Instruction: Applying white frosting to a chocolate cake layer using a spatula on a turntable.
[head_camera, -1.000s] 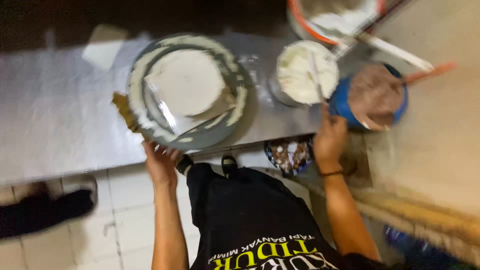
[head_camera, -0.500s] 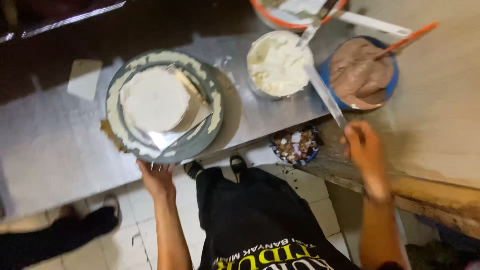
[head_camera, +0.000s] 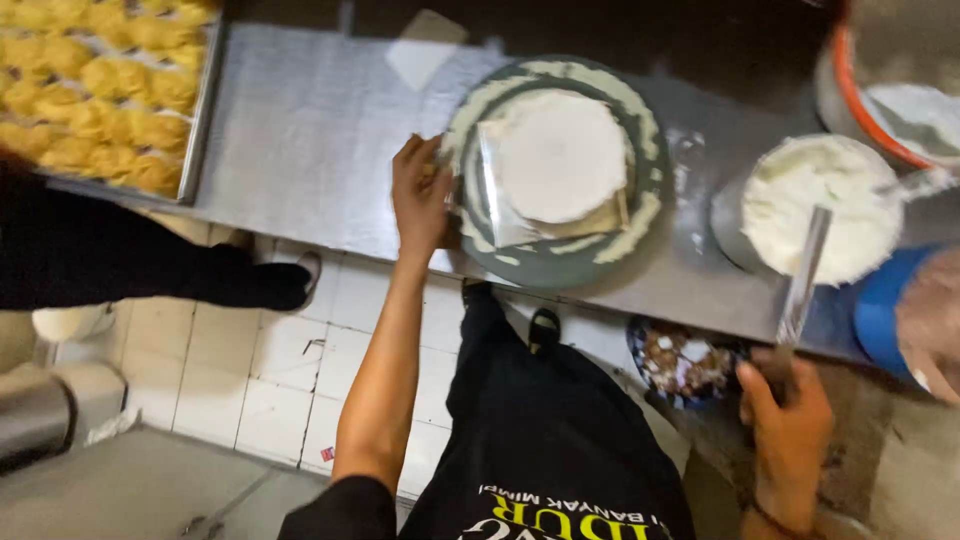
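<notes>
Left hand (head_camera: 420, 200): fingers curled over the left rim of the round grey turntable (head_camera: 555, 262), gripping it at the edge. On the turntable sits the round white-frosted cake (head_camera: 562, 155), roughly centred, with cream smears ringing it and a clear plastic sheet (head_camera: 497, 200) tucked at its left side.

Right hand (head_camera: 790, 425): closed around the handle of the long flat metal spatula (head_camera: 803, 275), well to the right of the turntable. The blade tip lies over the metal bowl of white cream (head_camera: 820, 205).

Further from the turntable: blue bowl of brown cream (head_camera: 915, 320) at far right, small dish of chocolate sprinkles (head_camera: 680, 360) at lower right below the tabletop edge, tray of yellow pastries (head_camera: 100, 90) at far left on the steel tabletop (head_camera: 300, 130).

Risks, judged:
- The turntable overhangs the tabletop's near edge; a hard pull at the rim could tip it off.
- A quick spin may slide the cake off-centre on its greasy base.
- Cream may drip from the spatula onto the sprinkles dish.
</notes>
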